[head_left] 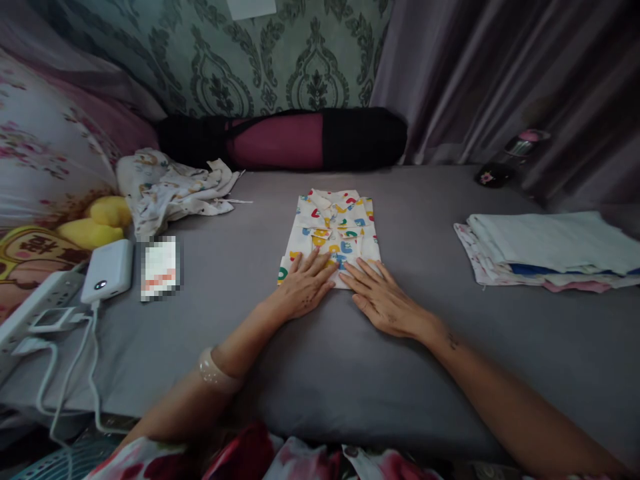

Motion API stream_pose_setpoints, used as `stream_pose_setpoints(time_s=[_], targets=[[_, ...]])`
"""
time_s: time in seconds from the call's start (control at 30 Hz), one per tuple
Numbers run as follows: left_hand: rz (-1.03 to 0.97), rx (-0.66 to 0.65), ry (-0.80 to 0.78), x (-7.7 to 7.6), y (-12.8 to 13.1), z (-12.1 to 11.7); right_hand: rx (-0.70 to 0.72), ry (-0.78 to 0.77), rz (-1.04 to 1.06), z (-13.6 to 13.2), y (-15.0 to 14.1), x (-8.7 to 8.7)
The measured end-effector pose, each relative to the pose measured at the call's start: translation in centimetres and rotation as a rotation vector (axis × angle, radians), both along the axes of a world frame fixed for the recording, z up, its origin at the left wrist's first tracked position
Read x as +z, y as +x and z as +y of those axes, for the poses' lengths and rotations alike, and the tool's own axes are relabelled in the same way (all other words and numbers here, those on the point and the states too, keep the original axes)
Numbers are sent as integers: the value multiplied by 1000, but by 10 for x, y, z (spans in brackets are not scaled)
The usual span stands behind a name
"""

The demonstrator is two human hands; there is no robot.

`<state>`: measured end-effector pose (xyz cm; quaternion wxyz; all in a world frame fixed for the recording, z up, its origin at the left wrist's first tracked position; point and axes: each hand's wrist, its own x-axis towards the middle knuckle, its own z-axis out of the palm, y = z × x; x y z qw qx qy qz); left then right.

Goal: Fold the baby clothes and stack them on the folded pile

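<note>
A small white shirt with coloured letter prints (334, 227) lies folded into a narrow rectangle on the grey bed sheet (320, 360). My left hand (306, 283) rests flat on its near left edge, fingers stretched out. My right hand (383, 300) lies flat beside it, fingertips on the shirt's near right edge. Neither hand holds anything. A pale bangle (215, 371) sits on my left forearm.
A stack of folded cloths (547, 250) lies at the right. A crumpled printed garment (173, 187) is at the back left, near a yellow soft toy (100, 223), a white power bank (107, 270) with cables, and a power strip (35, 303). A black-and-pink bolster (285, 139) lines the wall. A bottle (513, 157) lies by the curtain.
</note>
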<state>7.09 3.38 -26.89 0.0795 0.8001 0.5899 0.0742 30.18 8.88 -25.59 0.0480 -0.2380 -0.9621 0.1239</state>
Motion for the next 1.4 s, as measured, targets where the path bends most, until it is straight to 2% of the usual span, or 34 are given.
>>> stream_pose_setpoints(time_s=[0.3, 0.6, 0.73, 0.93, 1.2, 1.4], targets=[[-1, -13, -79, 0, -4, 2, 13, -34, -16, 4, 0, -2], [-95, 10, -21, 3, -10, 2, -2, 20, 8, 15, -16, 14], [-62, 46, 34, 3, -14, 1, -16, 35, -2, 14, -26, 7], [2, 43, -30, -4, -20, 2, 0, 9, -39, 16, -27, -7], [-54, 4, -31, -1, -26, 2, 4, -20, -6, 20, -25, -8], [-52, 77, -4, -2, -41, 0, -123, 3, 22, 25, -13, -12]])
